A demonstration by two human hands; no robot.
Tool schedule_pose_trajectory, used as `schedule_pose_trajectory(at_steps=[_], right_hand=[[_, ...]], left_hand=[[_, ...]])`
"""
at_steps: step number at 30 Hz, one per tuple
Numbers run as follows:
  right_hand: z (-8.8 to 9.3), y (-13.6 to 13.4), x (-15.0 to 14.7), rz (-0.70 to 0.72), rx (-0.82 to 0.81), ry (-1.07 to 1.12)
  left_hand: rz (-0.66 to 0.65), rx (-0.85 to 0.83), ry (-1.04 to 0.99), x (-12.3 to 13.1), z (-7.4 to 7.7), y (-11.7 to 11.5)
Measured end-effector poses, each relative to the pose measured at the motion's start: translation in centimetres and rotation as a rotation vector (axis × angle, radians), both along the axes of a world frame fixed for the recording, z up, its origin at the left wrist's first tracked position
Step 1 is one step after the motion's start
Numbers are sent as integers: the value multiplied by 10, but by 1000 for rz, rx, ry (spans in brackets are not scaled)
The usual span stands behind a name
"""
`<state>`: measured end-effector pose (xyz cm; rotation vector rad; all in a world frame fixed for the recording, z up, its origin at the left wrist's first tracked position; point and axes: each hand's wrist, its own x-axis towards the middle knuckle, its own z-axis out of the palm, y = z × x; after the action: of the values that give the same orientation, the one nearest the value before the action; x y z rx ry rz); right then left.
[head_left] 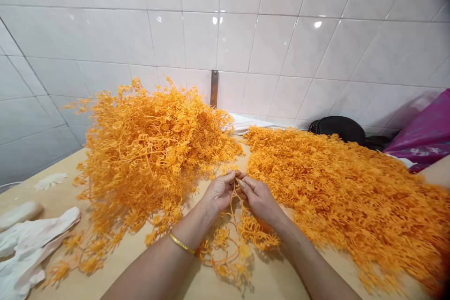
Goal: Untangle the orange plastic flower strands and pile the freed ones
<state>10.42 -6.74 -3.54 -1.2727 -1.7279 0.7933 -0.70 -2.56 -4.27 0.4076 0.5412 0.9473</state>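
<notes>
1. Wall (pixel 274 42): pale tile, rising behind the tall heap.
2. Table (pixel 119 262): light top, bearing the tall heap.
3. Flat heap (pixel 344 192): orange, branching; right of the tall heap, lower and broader.
4. Tall heap (pixel 147 150): landmark; same orange stuff.
5. Purple cloth (pixel 425 126): far right of the tall heap, beyond the flat heap.
6. White cloth (pixel 38 239): crumpled; left of the tall heap, on the near side.
7. Black case (pixel 337 127): right of the tall heap, partly hidden by the flat heap.
8. Sprig (pixel 243 249): orange; near and right of the tall heap, blossoms between the forearms.
9. Left hand (pixel 221 191): thumb and fingertips closed on the sprig's stem.
10. Right hand (pixel 258 197): narrow pinch, same stem; fingertips of both hands meet.
11. Metal strip (pixel 214 89): upright on the wall, just behind the tall heap.
12. Bracelet (pixel 182 243): gold-coloured, left forearm, near side of the tall heap.
</notes>
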Motion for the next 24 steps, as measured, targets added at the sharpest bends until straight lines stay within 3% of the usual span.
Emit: schedule_pose_trajectory(at_steps=[4, 9, 11, 14, 16, 18, 22, 24], right_hand=[[17, -9, 3, 93, 140, -175], [37, -19, 4, 359, 1, -116], [38, -18, 8, 212, 55, -65], [34, -8, 24, -322, 205, -74], [28, -3, 33, -549, 278, -153], [23, 0, 36, -569, 301, -195], [14, -2, 22, -314, 167, -155], [13, -3, 16, -259, 171, -128]], left_hand=[[36, -18, -6, 2, 0, 2], [100, -37, -29, -7, 4, 10], [54, 22, -14, -9, 7, 8], [-72, 126, 67, -5, 9, -1], [-118, 174, 118, 0, 6, -7], [-135, 225, 140, 4, 3, -11], [-148, 354, 131, 7, -2, -13], [-160, 397, 133, 7, -2, -12]])
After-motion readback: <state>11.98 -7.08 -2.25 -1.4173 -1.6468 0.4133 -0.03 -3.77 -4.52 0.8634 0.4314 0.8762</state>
